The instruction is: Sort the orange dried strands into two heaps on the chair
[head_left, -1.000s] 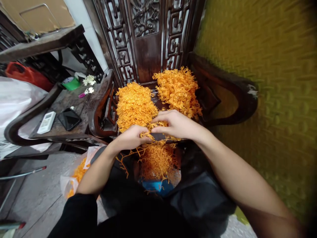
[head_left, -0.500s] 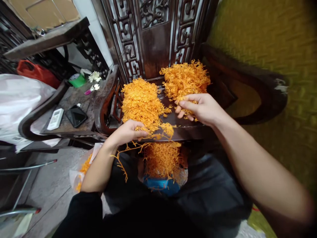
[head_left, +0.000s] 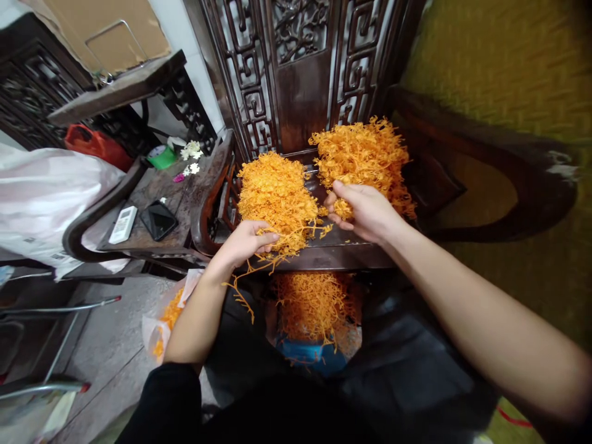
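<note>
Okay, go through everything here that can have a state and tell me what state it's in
Left hand: fingers pinching orange strands at the seat edge.
Right hand: closed on a small orange tuft.
Left pile: heaped on the seat.
Right pile: heaped, looser.
Phone: screen dark, lying flat.
Remote: lying flat beside the phone.

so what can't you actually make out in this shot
- Head view: the blue container is mostly covered by orange strands.
- The left hand hides its palm; what it pinches is unclear.
- Phone and remote: markings too small.
- The yellow wall is blurred.
- The white bag is cut off.
</note>
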Motion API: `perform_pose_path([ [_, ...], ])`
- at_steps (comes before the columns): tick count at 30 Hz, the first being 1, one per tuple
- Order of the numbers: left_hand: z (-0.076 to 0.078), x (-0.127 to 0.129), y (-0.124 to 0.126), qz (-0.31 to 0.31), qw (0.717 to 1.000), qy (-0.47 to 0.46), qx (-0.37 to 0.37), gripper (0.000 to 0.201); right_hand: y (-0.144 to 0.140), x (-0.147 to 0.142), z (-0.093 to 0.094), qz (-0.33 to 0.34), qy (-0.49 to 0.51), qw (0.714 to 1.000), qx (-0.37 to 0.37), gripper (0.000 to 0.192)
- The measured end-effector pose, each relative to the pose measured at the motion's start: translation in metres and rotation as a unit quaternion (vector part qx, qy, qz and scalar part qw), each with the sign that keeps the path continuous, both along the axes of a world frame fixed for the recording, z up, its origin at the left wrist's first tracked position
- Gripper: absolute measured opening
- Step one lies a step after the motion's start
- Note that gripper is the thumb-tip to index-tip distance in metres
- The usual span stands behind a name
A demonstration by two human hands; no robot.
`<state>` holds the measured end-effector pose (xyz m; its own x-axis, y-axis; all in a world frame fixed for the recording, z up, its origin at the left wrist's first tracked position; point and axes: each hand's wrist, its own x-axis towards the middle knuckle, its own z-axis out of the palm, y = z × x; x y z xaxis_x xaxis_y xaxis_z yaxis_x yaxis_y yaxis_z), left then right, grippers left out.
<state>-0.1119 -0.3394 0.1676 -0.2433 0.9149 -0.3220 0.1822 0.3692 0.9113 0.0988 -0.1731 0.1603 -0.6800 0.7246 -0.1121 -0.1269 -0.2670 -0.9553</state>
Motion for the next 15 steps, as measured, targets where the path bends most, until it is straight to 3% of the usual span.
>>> perform_pose_path([
  [3,0.001,-0.003,0.001,0.007,1.000,0.008,-0.010,0.023,0.005,-0.007,-0.005,0.005,-0.042,0.999,-0.021,0.019],
  [7,0.002,-0.014,0.003,0.053,0.999,-0.004,-0.003,0.026,0.019,-0.030,-0.022,0.013,-0.106,0.992,-0.063,0.039],
  [11,0.004,-0.026,0.000,0.087,0.996,-0.009,0.011,0.026,0.031,-0.062,-0.039,-0.026,-0.130,0.988,-0.082,0.024],
  [15,0.005,-0.033,-0.004,0.114,0.993,0.002,0.013,0.025,0.029,-0.092,-0.050,-0.018,-0.122,0.990,-0.072,0.030],
])
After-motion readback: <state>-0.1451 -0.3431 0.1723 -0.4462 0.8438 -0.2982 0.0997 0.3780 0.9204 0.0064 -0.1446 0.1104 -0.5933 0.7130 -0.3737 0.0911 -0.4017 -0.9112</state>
